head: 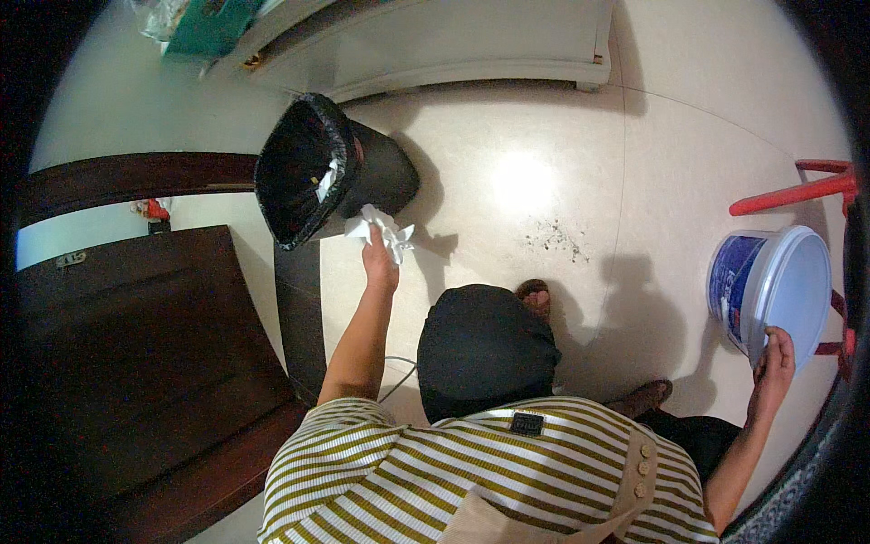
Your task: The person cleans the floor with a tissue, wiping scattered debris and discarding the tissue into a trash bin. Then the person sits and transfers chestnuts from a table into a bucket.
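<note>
Crumpled white tissue paper (389, 231) is pinched in my left hand (380, 265), close to the near side of a black trash bin (387, 166). A black plastic liner (285, 170) is folded over the bin's rim, and a white scrap (328, 182) shows inside. Far to the right, my right hand (776, 370) grips the near rim of a white plastic bucket (754, 272) with a blue printed label. Whether its pale round top is a lid or the inside, I cannot tell.
Dark crumbs (561, 241) are scattered on the tiled floor (476, 149) ahead of my feet. A white cabinet (442, 51) stands beyond. Red legs (792, 192), perhaps of a stool, are beside the bucket. At left is a dark wooden door (149, 353); a cable (406, 381) lies near my knee.
</note>
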Motion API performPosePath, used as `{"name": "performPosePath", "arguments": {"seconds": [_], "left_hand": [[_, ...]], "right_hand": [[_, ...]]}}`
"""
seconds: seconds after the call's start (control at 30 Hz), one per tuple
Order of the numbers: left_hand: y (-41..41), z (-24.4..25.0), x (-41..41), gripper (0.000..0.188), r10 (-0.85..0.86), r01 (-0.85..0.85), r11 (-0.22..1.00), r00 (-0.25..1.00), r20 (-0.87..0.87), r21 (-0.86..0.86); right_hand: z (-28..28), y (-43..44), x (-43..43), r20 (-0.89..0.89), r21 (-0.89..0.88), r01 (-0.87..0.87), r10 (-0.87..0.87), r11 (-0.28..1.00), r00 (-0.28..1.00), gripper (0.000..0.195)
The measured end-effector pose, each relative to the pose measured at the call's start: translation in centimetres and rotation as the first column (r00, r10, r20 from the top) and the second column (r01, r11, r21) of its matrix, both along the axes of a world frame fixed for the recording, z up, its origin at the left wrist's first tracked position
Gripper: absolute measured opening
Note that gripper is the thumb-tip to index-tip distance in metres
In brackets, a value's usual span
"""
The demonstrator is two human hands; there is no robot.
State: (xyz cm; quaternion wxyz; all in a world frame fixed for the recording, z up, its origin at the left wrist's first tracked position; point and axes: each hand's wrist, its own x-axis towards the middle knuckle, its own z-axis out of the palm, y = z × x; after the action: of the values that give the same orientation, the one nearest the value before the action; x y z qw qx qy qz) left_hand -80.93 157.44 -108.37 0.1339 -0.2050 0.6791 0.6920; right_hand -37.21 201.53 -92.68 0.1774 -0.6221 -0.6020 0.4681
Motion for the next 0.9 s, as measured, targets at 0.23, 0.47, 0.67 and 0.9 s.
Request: {"name": "performPosePath", "arguments": {"seconds": [0.23, 0.47, 0.67, 0.9], "left_hand": [[1.9, 7.3, -2.7, 0.069, 0.150, -0.161, 0.951, 0.987, 0.062, 0.262], [2.6, 9.2, -8.0, 0.029, 0.229, -0.314, 0.883, 0.937, 0.264, 0.349], [-5.2, 6.6, -11.9, 0.008, 0.322, -0.401, 0.800, 0.914, 0.245, 0.446], [-13.0, 9.2, -8.8, 0.018, 0.545, -0.630, 0.727, 0.771, 0.329, 0.272]], "right_hand": [[0.8, -0.2, -0.7, -0.116, 0.009, -0.062, 0.062, 0.998, 0.991, 0.013], [1.8, -0.6, -0.5, -0.163, 0.040, -0.143, 0.147, 0.989, 0.976, 0.013], [2.3, -0.3, -0.3, -0.151, 0.043, -0.161, 0.165, 0.986, 0.975, 0.014], [1.4, 0.3, -0.1, -0.199, 0.010, -0.189, 0.187, 0.982, 0.962, 0.015]]}}
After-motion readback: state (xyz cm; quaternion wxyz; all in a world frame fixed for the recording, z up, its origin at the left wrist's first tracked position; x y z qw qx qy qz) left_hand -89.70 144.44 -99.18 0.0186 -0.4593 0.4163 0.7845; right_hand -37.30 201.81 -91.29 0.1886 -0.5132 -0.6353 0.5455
